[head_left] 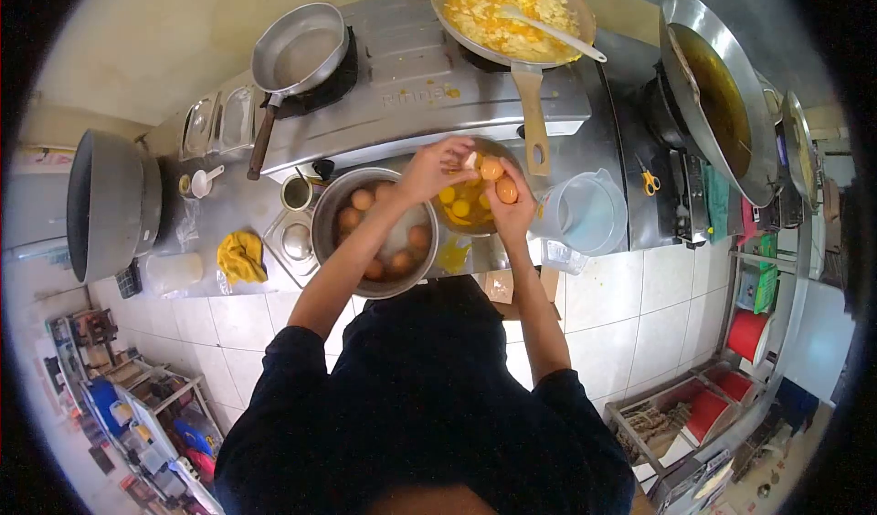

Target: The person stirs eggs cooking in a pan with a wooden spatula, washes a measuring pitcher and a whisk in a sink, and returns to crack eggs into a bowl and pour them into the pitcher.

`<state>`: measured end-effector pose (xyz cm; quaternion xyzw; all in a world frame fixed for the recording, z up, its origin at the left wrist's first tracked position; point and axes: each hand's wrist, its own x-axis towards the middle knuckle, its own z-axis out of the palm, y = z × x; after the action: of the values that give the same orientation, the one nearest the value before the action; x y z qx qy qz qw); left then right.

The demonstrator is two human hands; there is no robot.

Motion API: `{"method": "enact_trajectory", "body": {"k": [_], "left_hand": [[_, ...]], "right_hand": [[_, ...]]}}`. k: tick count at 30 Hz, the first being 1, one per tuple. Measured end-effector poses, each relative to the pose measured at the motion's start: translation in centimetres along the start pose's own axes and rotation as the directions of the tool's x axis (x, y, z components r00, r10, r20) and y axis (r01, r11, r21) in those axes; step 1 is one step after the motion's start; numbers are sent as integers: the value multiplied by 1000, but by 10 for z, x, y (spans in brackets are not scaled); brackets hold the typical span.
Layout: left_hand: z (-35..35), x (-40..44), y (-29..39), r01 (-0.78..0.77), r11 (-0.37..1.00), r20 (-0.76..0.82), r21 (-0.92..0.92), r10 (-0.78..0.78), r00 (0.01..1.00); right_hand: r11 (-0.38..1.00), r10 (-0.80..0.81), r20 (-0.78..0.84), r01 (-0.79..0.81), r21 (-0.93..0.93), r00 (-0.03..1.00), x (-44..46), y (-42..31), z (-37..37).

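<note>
Above a metal bowl, my left hand pinches a broken eggshell, its pale inside showing. Close beside it, my right hand is closed around a brown egg. Another brown shell or egg sits at its fingertips, between the two hands; whether it is whole I cannot tell. Several yellow yolks lie in clear liquid in the bowl, partly hidden by my hands. Left of the bowl, a deep pot holds several brown eggs, and my left forearm crosses over it.
A pan of scrambled egg with a white spatula rests on the stove, handle toward me. Around are an empty saucepan, a clear jug, a yellow cloth, scissors and a large wok of oil.
</note>
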<state>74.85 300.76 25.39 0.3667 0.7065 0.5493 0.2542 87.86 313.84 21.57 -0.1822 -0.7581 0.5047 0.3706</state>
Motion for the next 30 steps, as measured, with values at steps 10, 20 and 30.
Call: {"method": "enact_trajectory", "body": {"k": [10, 20, 30], "left_hand": [[42, -61, 78, -237, 921, 98, 309, 217, 971], [-22, -130, 30, -9, 889, 140, 457, -62, 988], [-40, -139, -58, 142, 643, 181, 753, -410, 894]], "right_hand": [[367, 678, 85, -437, 821, 730, -96, -83, -29], [698, 389, -644, -667, -260, 659, -241, 42, -174], [963, 261, 394, -208, -173, 881, -110, -140, -25]]}}
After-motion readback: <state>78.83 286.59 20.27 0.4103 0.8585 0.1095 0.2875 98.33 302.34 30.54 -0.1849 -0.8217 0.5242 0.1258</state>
